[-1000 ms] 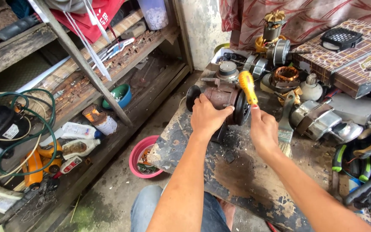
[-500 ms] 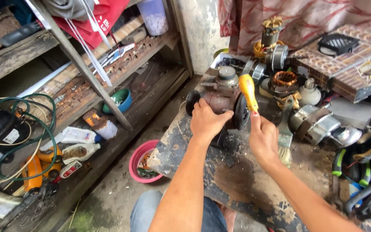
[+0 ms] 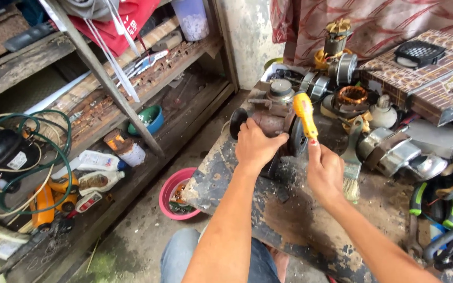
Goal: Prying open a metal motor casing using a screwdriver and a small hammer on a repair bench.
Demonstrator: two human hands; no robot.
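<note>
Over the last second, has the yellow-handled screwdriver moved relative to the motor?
No clear move: the screwdriver stays upright in the right hand, beside the motor.

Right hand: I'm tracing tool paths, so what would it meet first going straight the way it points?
Probably the rusty motor housing; the right hand points the yellow-handled screwdriver up toward it, though depth is unclear.
</note>
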